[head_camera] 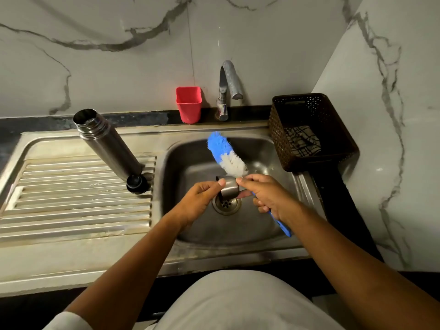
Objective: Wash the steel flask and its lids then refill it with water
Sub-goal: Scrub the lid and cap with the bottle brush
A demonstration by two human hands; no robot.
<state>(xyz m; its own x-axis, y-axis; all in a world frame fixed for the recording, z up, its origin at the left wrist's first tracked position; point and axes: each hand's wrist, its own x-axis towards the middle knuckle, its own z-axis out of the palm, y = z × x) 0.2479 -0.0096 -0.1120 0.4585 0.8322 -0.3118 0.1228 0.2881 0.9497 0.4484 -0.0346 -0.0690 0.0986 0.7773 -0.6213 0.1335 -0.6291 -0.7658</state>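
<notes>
The open steel flask [108,144] stands on the draining board beside the basin, with a black inner lid [137,184] at its foot. My left hand [197,201] grips the steel cup lid [229,188] over the sink drain. In my right hand [264,196] is a bottle brush with a blue handle [283,227]. Its blue and white bristles [226,154] point up and away, just behind the lid. The thumb and forefinger of that hand also touch the lid's edge.
The steel sink basin [202,158] lies below the tap [229,86], which shows no running water. A red cup [188,104] stands left of the tap. A dark perforated basket [309,129] with a checked cloth sits on the sink's right rim. The ribbed draining board [71,186] lies left.
</notes>
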